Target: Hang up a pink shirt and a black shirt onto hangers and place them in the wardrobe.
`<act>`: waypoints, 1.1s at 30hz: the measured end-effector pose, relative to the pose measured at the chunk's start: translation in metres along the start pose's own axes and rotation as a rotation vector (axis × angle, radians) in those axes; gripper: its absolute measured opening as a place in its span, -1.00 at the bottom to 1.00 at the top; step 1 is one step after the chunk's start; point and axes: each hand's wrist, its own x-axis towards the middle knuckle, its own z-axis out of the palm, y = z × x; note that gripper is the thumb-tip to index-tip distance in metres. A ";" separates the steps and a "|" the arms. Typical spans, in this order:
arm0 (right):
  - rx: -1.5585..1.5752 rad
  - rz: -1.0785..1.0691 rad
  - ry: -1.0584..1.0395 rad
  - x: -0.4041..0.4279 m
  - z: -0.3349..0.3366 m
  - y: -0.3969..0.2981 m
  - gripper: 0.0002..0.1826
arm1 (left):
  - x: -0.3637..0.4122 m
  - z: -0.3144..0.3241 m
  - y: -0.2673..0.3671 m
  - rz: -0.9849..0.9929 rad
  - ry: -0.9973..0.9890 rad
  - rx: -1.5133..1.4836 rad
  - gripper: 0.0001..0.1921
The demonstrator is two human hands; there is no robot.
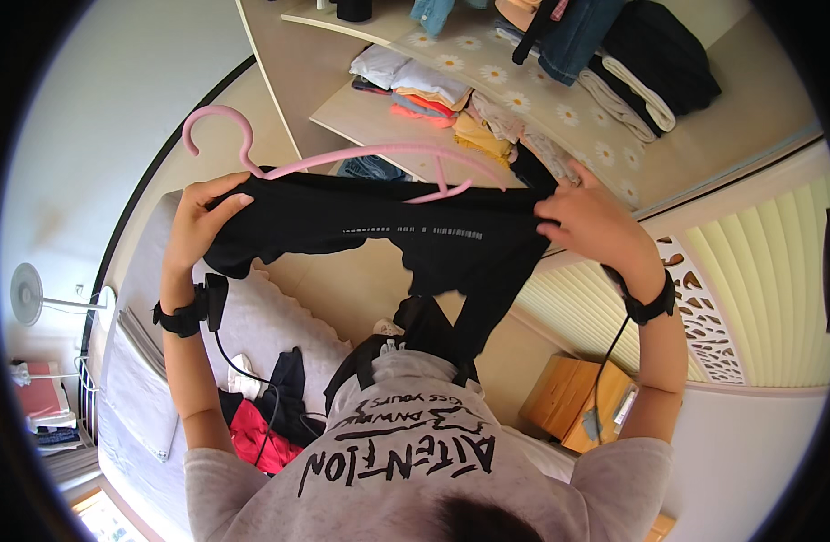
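Observation:
A black garment [306, 217] with a row of small pale print is stretched between my hands in front of my body. My left hand [208, 220] pinches its left end, thumb on the near side. At the opposite end, my right hand [591, 220] grips the cloth with bent fingers. A pink hanger [360, 154] lies along the garment's upper edge, its hook pointing left beside my left hand. Part of the hanger is hidden by the black cloth, and its right arm shows above the edge. Lower folds of the garment hang toward my legs.
Beyond my hands is an open wardrobe with folded clothes [428, 88] on its shelves and jeans [577, 40] above. At left a bed [140, 379] holds red clothing [259, 437]. A wooden cabinet [570, 400] stands right. Cables [611, 359] hang from both wrist straps.

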 end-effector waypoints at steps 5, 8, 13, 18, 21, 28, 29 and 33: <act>-0.160 0.089 0.218 0.015 0.007 0.003 -0.93 | 0.003 0.023 0.016 0.204 -0.137 0.255 -0.78; -0.133 -0.006 0.366 0.036 0.004 -0.009 -0.89 | 0.012 0.046 0.023 0.216 -0.097 0.271 -0.78; 0.019 -0.291 0.527 0.065 -0.018 -0.043 -0.83 | 0.022 0.075 0.032 0.214 -0.075 0.214 -0.76; 0.390 -0.428 0.734 0.088 0.012 -0.063 -0.77 | 0.025 0.084 0.039 0.176 -0.057 0.085 -0.78; 0.473 -0.313 1.018 0.095 0.014 -0.061 -0.76 | 0.024 0.079 0.036 0.210 -0.063 0.057 -0.79; 0.350 0.111 0.676 0.070 0.025 -0.023 -0.76 | 0.030 0.051 0.026 0.299 -0.035 0.231 -0.82; 0.344 0.162 0.673 0.067 0.024 -0.018 -0.77 | 0.033 0.041 0.020 0.296 -0.022 0.358 -0.82; 0.458 0.203 0.659 0.067 0.026 -0.011 -0.78 | 0.040 0.028 0.010 0.447 0.051 0.364 -0.76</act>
